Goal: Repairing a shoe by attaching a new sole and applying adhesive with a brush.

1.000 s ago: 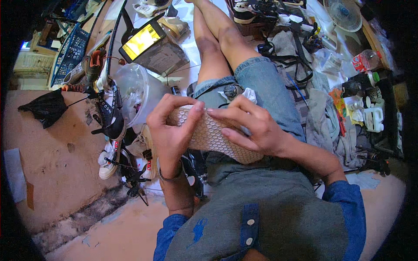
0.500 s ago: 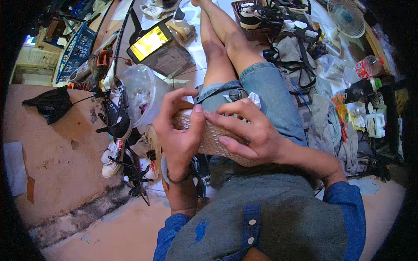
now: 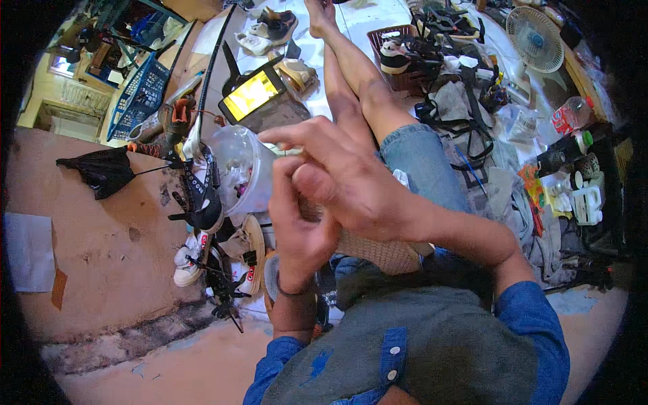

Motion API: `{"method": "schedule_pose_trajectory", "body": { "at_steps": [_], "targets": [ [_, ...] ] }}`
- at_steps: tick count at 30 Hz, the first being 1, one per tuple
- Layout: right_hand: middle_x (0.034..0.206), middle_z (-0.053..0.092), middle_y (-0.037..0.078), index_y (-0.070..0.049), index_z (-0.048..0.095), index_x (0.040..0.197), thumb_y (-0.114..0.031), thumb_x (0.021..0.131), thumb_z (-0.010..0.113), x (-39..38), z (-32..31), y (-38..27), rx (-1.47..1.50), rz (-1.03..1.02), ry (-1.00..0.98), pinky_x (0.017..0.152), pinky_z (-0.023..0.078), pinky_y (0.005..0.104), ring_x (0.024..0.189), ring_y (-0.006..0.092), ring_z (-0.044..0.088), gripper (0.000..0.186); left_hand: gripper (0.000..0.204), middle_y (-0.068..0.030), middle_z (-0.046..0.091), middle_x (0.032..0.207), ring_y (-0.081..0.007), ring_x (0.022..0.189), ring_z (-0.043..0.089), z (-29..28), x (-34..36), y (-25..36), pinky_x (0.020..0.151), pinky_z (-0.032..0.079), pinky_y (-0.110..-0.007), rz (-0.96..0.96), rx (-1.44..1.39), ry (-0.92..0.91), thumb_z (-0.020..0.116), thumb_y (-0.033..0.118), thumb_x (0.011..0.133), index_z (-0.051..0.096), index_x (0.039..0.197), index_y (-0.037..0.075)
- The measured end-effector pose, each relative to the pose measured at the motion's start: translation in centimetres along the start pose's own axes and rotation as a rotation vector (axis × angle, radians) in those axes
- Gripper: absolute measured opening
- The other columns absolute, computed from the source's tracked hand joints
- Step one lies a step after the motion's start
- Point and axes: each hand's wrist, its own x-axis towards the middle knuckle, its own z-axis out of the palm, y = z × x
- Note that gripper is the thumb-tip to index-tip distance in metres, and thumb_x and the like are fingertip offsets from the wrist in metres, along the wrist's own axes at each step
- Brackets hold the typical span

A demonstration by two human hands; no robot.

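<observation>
Handwork on the beige textured shoe sole seems in hand — its left end is enclosed by the left hand's curled fingers, beneath the right hand, loosely spread, its grip untellable. A steadied sole seems called for next. One sole, one lit smartphone, one translucent tub, one fan are counted.

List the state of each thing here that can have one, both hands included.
Left hand: closed on the textured sole
Right hand: crossed over the left, grip unclear
Textured sole: held, partly covered by the hands
Phone: screen lit
Clear tub: open, contents inside
Red-capped bottle: cap on
Green-capped bottle: cap on
Fan: upright; spinning or not, unclear
Brown crate: open, holding a shoe
</observation>
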Motion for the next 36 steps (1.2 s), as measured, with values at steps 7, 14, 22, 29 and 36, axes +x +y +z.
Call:
{"method": "schedule_pose_trajectory", "body": {
  "at_steps": [7, 14, 22, 29, 36],
  "targets": [
    [0.108, 0.054, 0.021, -0.004, 0.045, 0.138, -0.052, 0.101, 0.039, -1.1, -1.1, -1.7, 0.148, 0.086, -0.090, 0.098, 0.037, 0.0429, 0.110, 0.0355, 0.051, 0.060, 0.061, -0.0099, 0.062, 0.093, -0.0207, 0.090, 0.058, 0.1, -1.2, -0.5, 0.082, 0.044, -0.031, -0.143, -0.621, -0.070, 0.053, 0.058, 0.085, 0.061, 0.091, -0.002],
    [0.115, 0.052, 0.022, -0.006, 0.038, 0.144, -0.054, 0.100, 0.041, -1.1, -2.4, -2.3, 0.258, 0.113, -0.164, 0.104, 0.035, 0.0427, 0.115, 0.0339, 0.050, 0.065, 0.079, -0.0138, 0.051, 0.119, -0.0248, 0.114, 0.049, 0.0, -0.8, 2.1, 0.102, 0.035, -0.037, -0.225, -0.471, -0.287, 0.058, 0.073, 0.073, 0.053, 0.109, 0.003],
    [0.125, 0.049, 0.024, -0.001, 0.038, 0.142, -0.061, 0.100, 0.031, 1.1, -1.9, -2.3, 0.255, 0.074, -0.151, 0.107, 0.033, 0.0429, 0.121, 0.0344, 0.048, 0.073, 0.102, -0.0145, 0.035, 0.136, -0.0274, 0.133, 0.034, 2.5, 0.0, 1.6, 0.113, 0.021, -0.041, 0.057, -0.357, -0.111, 0.056, 0.083, 0.071, 0.030, 0.134, 0.007],
    [0.126, 0.049, 0.020, -0.004, 0.041, 0.140, -0.060, 0.101, 0.029, 2.8, -3.9, -2.9, 0.244, 0.098, -0.201, 0.102, 0.038, 0.0361, 0.118, 0.0227, 0.051, 0.070, 0.115, -0.0174, 0.035, 0.138, -0.0285, 0.133, 0.035, 3.4, 0.3, 1.6, 0.110, 0.027, -0.041, -0.016, -0.481, -0.072, 0.053, 0.092, 0.064, 0.029, 0.135, 0.005],
    [0.127, 0.051, 0.011, -0.005, 0.043, 0.140, -0.053, 0.105, 0.023, 1.0, -4.9, -1.1, 0.366, 0.199, -0.032, 0.097, 0.041, 0.0326, 0.116, 0.0173, 0.050, 0.063, 0.098, -0.0219, 0.059, 0.121, -0.0323, 0.116, 0.056, 2.4, -1.2, -0.9, 0.101, 0.041, -0.043, 0.044, -0.383, -0.163, 0.060, 0.077, 0.074, 0.053, 0.126, -0.006]
  ]
}}
